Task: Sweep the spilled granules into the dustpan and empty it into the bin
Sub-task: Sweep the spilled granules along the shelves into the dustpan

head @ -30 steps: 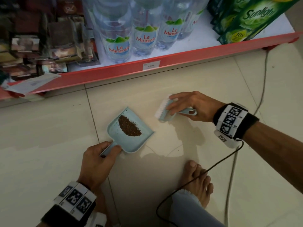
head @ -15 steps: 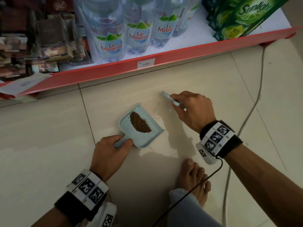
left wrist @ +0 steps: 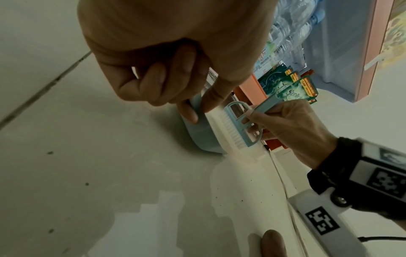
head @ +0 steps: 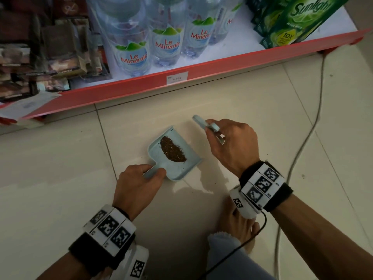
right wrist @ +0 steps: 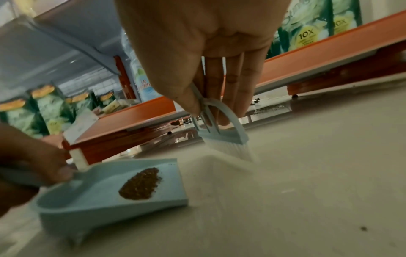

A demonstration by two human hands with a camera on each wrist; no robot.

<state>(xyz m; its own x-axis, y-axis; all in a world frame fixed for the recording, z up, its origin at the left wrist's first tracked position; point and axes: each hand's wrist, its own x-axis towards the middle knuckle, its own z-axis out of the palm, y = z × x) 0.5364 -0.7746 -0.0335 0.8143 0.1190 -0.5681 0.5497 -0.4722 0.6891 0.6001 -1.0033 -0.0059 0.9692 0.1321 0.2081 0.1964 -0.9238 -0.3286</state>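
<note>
A pale blue dustpan (head: 179, 168) lies on the floor tiles with a heap of brown granules (head: 172, 152) in it. My left hand (head: 139, 182) grips its handle at the near left; in the left wrist view the fingers (left wrist: 186, 111) curl round the pan's rim. My right hand (head: 232, 144) holds a small blue brush (head: 203, 124) by its handle, just right of the pan's open edge. In the right wrist view the brush (right wrist: 222, 132) points down, its white bristles touching the floor beside the dustpan (right wrist: 98, 205) and granules (right wrist: 140, 185). No bin is in view.
A red-edged low shelf (head: 181, 75) runs along the back with water bottles (head: 133, 47), green detergent packs (head: 290, 23) and dark boxes (head: 50, 57). A grey cable (head: 308, 134) trails over the tiles at right. My bare foot (head: 238, 225) rests close below the right wrist.
The right hand has turned the brush upright and brought it in close to the pan's open edge. The left hand and dustpan have shifted slightly nearer the middle.
</note>
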